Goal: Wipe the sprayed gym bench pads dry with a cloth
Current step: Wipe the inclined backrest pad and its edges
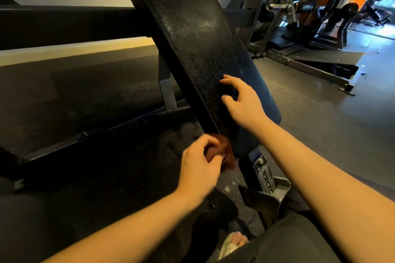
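**Tech A:** Status, left grip?

**Tech B:** Left grip (198, 164) is closed round the cloth (224, 151): fingers curled, cloth bunched. The cloth touches the bench pad (192, 28) at its lower end, on the left edge.

**Tech A:** Right grip?

**Tech B:** Right grip (245, 102) holds nothing. Fingers are relaxed and spread, with the tips on the pad face near the right edge, above the cloth posn.

**Tech A:** Pad condition?

**Tech B:** The pad is inclined, with its top end out of frame. Fine droplets (205, 57) speckle the mid section just above the right grip, and the sheen there reads as wet. The upper section is too dark to tell.

**Tech A:** Progress est.?

**Tech B:** Early, approx. Going by the droplets, the mid section is not yet wiped. The lower end, at the cloth, looks like the current work area. No other pad of this bench is in view, so it can't be rated.

**Tech A:** Remaining?

**Tech B:** Prob. the mid + upper face and both edges, then any seat pad, if fitted.
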`<move>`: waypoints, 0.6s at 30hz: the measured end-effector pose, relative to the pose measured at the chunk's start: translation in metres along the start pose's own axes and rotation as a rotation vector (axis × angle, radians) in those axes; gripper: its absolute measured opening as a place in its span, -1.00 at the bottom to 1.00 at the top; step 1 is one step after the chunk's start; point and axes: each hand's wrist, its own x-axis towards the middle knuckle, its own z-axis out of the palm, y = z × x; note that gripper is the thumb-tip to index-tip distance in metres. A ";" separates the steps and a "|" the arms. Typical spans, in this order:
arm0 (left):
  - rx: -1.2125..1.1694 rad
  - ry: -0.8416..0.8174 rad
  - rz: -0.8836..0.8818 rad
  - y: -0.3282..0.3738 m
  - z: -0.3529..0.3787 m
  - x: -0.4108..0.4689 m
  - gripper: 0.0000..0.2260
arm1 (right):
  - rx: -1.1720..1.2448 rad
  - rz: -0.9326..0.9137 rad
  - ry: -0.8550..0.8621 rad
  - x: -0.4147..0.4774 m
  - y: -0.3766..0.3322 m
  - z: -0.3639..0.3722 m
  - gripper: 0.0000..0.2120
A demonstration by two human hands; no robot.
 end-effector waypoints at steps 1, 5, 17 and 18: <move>0.007 -0.066 -0.054 -0.008 0.003 -0.006 -0.81 | 0.005 0.009 0.027 0.001 -0.002 0.001 -0.58; -0.042 -0.030 -0.033 -0.005 -0.001 -0.001 -0.79 | 0.018 0.008 -0.019 -0.001 0.000 -0.003 -0.56; -0.014 0.051 -0.217 -0.020 -0.011 0.019 -0.83 | 0.009 0.024 -0.028 -0.002 -0.002 -0.004 -0.56; -0.036 0.091 -0.132 -0.012 -0.009 0.019 -0.84 | 0.004 0.016 -0.061 -0.003 0.001 -0.006 -0.54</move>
